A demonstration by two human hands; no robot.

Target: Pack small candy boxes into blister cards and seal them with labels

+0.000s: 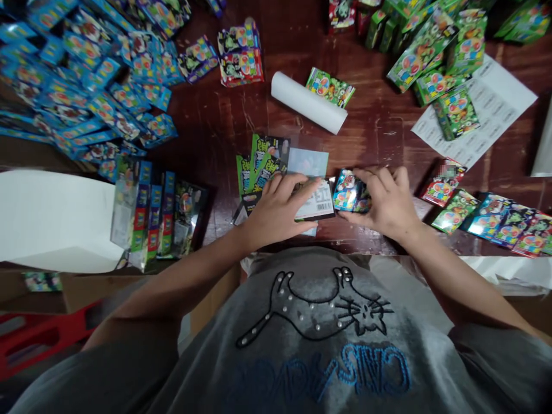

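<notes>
My left hand [282,210] reaches in from the left, its fingers and thumb around a flat dark-edged packet [324,201], whose white face carries a barcode. Just right of it, my right hand [386,198] holds small printed candy boxes [346,190] between fingers and thumb. A blue box shows at the left; the part under my fingers is mostly hidden. The boxes sit at the packet's right end. Beside my left hand lie green-and-black pouches [259,164]. A pale blue sheet [309,161] shows behind the packet.
Blue boxes [90,86] are heaped at the upper left, green boxes [425,54] at the upper right. A white roll [308,102] lies ahead. Single boxes [489,215] form a row at the right. Filled packs [150,213] stand in a carton [56,218] at left.
</notes>
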